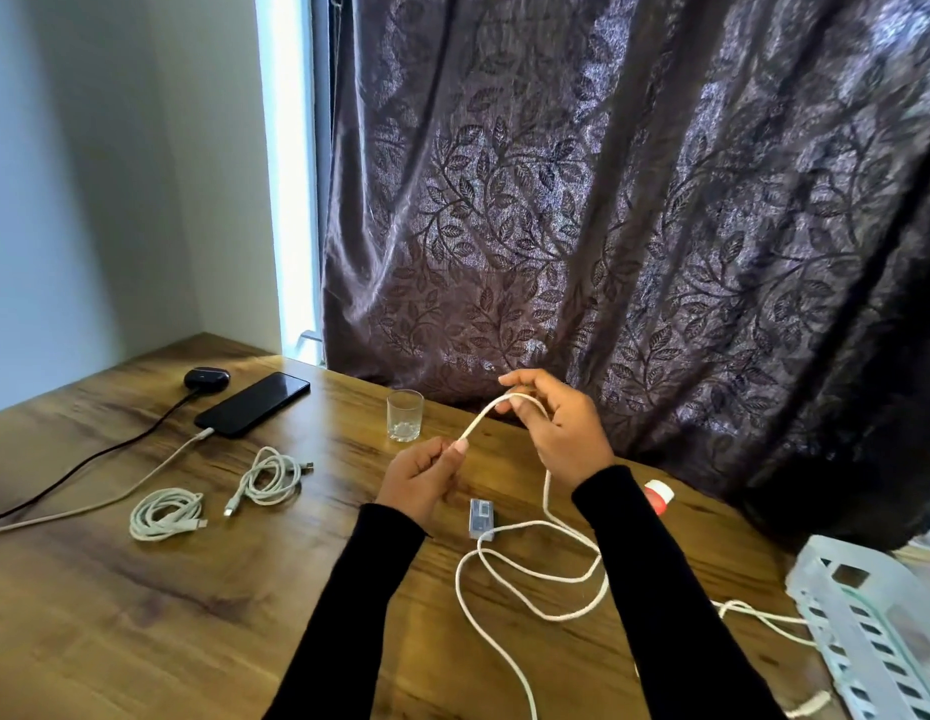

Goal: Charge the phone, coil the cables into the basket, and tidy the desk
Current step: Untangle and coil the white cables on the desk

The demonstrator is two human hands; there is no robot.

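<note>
Wooden bench [141, 589], centre frame: left hand [421, 480] and right hand [556, 423] pinch white cable [530, 574], fingers closed, forming a first loop.

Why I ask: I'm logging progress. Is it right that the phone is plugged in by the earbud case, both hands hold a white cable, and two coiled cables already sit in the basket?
Not quite. In the head view the two coiled cables lie on the desk, not in the basket. The rest holds: the phone is plugged in by the earbud case, and the left hand and right hand hold a white cable.
</note>
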